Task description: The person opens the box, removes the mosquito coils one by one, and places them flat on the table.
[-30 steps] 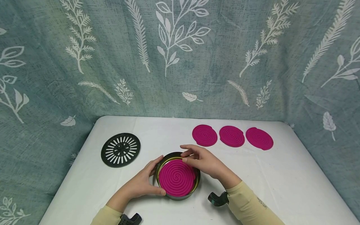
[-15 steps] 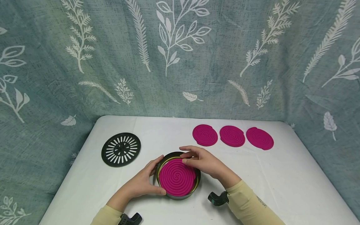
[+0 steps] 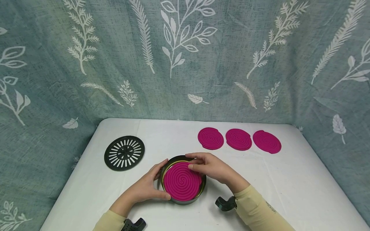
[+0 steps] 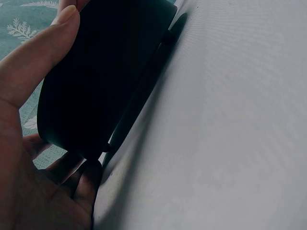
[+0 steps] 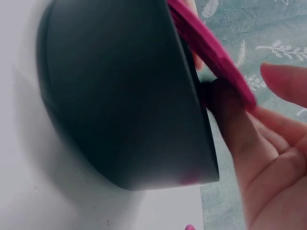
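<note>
A round dark tin (image 5: pixel 120 96) with a yellowish inner rim stands at the front middle of the table. On its mouth lies a magenta spiral mosquito coil (image 3: pixel 182 183), its edge tilted up in the right wrist view. My left hand (image 3: pixel 147 187) grips the tin's left side, thumb at the near rim and fingers around the wall. At the far right rim, my right hand (image 3: pixel 211 168) has a fingertip tucked under the raised coil edge. The thumb is above that edge, with a gap showing in the right wrist view. The tin's interior is mostly hidden by the coil.
A black slotted round lid (image 3: pixel 124 153) lies on the white table (image 3: pixel 170 134) to the left. Three more magenta coils lie in a row at the back right, the nearest coil (image 3: pixel 210 138) just beyond my right hand. A leaf-patterned curtain (image 3: pixel 179 89) hangs behind.
My right hand's fingers have come down and closer together, its thumb now overlapping the coil. The coil's far edge has risen slightly. The left hand and tin stay put.
</note>
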The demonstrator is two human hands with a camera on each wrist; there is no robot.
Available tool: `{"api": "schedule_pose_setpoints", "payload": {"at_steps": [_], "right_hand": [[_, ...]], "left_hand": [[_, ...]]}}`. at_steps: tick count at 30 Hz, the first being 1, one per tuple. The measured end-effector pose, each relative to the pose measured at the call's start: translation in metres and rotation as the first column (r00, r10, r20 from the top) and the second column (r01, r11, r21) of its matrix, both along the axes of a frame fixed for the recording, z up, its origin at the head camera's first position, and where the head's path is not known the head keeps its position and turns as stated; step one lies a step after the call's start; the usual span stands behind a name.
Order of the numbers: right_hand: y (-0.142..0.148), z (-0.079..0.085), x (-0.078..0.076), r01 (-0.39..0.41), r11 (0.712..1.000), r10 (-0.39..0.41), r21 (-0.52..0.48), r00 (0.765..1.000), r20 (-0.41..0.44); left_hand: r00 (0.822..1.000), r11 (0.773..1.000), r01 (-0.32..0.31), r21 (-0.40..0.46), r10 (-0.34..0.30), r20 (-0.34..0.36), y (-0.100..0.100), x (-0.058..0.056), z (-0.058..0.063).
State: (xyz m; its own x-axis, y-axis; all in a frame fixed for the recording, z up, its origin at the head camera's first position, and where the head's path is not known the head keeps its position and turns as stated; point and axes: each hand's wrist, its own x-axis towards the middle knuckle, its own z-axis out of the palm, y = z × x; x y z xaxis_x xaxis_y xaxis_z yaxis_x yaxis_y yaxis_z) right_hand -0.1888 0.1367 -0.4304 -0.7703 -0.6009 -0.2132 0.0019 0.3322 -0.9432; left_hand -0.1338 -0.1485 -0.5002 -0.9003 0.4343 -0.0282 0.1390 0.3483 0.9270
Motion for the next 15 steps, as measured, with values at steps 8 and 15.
{"api": "schedule_pose_setpoints", "payload": {"at_steps": [8, 15], "right_hand": [[0.0048, 0.0044, -0.0010, -0.054, 0.998, 0.054, 0.040, 0.998, -0.011], [0.0089, 0.0059, -0.0017, -0.068, 0.996, 0.066, 0.054, 0.997, 0.039]], "left_hand": [[1.000, 1.000, -0.001, -0.002, 0.001, 0.003, -0.0001, -0.0002, 0.0002], [1.000, 1.000, -0.008, -0.005, 0.008, 0.000, -0.0002, -0.0009, -0.0018]]}}
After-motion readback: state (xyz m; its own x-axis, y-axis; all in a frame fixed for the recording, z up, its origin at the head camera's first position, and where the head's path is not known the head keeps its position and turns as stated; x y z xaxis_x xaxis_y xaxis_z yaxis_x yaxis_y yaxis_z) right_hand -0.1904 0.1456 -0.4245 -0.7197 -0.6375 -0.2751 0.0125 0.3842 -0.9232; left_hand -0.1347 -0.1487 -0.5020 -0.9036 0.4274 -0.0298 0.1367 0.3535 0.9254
